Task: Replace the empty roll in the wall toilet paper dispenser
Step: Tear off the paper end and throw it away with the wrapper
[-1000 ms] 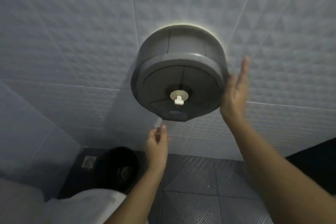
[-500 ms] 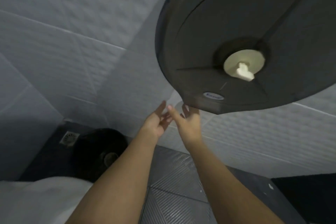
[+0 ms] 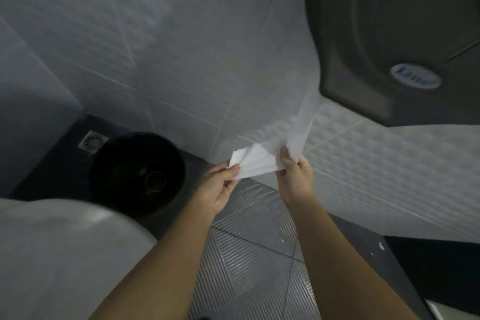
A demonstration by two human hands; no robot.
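The dark grey round wall dispenser [image 3: 376, 41] fills the upper right, closed, with a blue oval label on its cover. A strip of white toilet paper [image 3: 259, 161] hangs from its lower edge down to my hands. My left hand [image 3: 220, 187] pinches the loose end of the strip. My right hand [image 3: 294, 174] grips the same strip further along, just below the dispenser. The paper is stretched and crumpled between the two hands. The roll inside the dispenser is hidden.
A black waste bin [image 3: 137, 176] stands on the floor by the wall, next to a floor drain [image 3: 93, 140]. A white toilet rim [image 3: 65, 249] is at the lower left. Ribbed grey floor tiles [image 3: 249, 254] lie below my arms.
The view has dropped and closed in on the dispenser's lower edge. Both hands moved down from the dispenser and now hold a pulled-out strip of paper.
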